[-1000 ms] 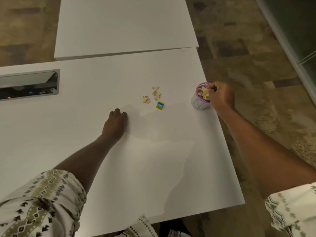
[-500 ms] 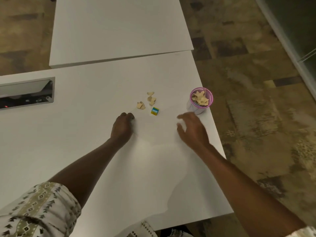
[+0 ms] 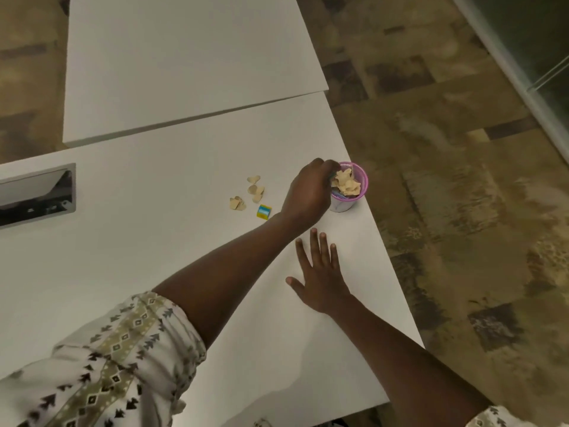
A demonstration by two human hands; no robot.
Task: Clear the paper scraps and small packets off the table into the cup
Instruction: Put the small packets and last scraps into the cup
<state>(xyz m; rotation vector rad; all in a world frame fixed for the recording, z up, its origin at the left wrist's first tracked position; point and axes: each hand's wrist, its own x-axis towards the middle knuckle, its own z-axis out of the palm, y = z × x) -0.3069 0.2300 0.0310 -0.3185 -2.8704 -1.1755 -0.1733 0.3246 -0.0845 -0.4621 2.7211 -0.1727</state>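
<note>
**Paper mostly cleared, a few scraps left**

White desk (image 3: pixel 154 241) near its right edge: the right hand (image 3: pixel 320 282) is laid flat, fingers spread, gripping nothing. Further off, the left hand (image 3: pixel 308 192) is bunched at the cup (image 3: pixel 354 201); whether anything is pinched cannot be told. Left of it, three paper scraps (image 3: pixel 255 189) and one small packet (image 3: pixel 264 211) are not yet collected. The cup, beside the right edge, is heaped with scraps.

L hand (image 3: pixel 308 195) reaches across to the cup (image 3: pixel 351 192), fingers curled at its near rim, whether pinching anything can't tell, while R hand (image 3: pixel 320 272) lies flat, palm down, 5 fingers spread, nearer the body than the cup, forearms almost crossing.
</note>
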